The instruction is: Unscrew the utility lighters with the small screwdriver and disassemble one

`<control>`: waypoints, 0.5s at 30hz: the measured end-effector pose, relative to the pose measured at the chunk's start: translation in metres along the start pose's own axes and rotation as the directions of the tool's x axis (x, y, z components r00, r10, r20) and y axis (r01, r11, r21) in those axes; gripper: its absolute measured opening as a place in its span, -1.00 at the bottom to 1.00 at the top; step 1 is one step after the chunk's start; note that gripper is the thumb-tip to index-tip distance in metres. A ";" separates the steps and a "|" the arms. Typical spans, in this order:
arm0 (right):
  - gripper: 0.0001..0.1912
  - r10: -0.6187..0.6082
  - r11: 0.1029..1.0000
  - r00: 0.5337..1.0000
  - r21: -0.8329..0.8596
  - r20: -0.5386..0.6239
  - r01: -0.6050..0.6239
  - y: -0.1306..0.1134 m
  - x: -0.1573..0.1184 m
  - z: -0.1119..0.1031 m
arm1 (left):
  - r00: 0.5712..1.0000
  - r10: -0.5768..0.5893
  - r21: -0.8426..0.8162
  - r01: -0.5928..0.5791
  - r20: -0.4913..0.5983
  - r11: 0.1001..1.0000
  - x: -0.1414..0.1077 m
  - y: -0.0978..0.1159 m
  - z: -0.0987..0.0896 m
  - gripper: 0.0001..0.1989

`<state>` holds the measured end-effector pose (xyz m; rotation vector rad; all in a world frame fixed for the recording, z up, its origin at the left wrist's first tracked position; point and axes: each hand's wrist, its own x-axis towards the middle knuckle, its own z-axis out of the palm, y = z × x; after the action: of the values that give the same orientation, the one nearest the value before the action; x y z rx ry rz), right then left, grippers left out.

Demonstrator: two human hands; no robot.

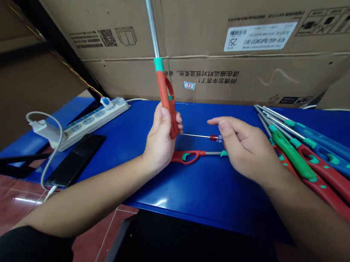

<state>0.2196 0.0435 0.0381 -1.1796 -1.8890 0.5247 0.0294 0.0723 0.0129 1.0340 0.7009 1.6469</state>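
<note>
Wrapped round the handle of an orange-red lighter [164, 89] is my left hand [160, 140]; the long metal tube points up and away. A screwdriver [214, 138] with a red and clear handle lies level, its thin shaft reaching to the lighter's lower end. At that handle is my right hand [244, 146], closed on it with the index finger stretched out over it. Whether the tip touches the lighter is too small to tell. Beneath, a second red lighter [187, 156] rests on the blue table [167, 190], partly hidden by my left hand.
Several red, green and blue lighters [328, 168] lie fanned at the right, partly behind my right arm. A white power strip [95, 120] with cables and a black phone [77, 159] lie left. A cardboard box [163, 26] stands along the back edge.
</note>
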 end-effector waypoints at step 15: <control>-0.64 -0.128 0.992 0.991 -0.026 -0.027 0.127 -0.002 -0.003 -0.004 | 0.999 -0.051 0.003 0.051 0.005 0.999 -0.001 -0.001 0.001 -0.74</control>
<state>0.2223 0.0401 0.0403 -1.0684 -1.9364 0.4139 0.0309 0.0720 0.0125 1.0146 0.7211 1.5994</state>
